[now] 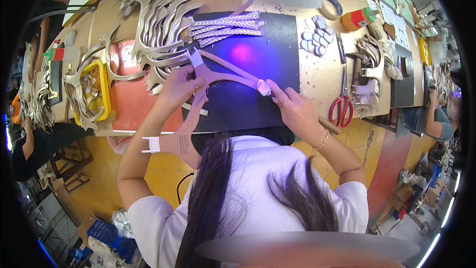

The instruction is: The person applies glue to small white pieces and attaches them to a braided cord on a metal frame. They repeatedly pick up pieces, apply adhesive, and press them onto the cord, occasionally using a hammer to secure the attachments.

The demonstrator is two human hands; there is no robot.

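A beige Y-shaped strap piece, which looks like a sandal upper, stretches between my hands over a black mat. My left hand is closed on its left part, thumb against fingers, beside a small pale tab. Below hangs a wider beige flap with a white tab. At the strap's right end, my right hand pinches near a small shiny whitish piece; how it is fixed cannot be made out. Past the left hand lie several silvery strap pieces. White braided straps rest at the mat's back.
Red-handled scissors, small white-grey pads, a roll of tape and an orange bottle lie to the right. A yellow tray stands left. A brown stick sits by my right wrist. People are at both sides.
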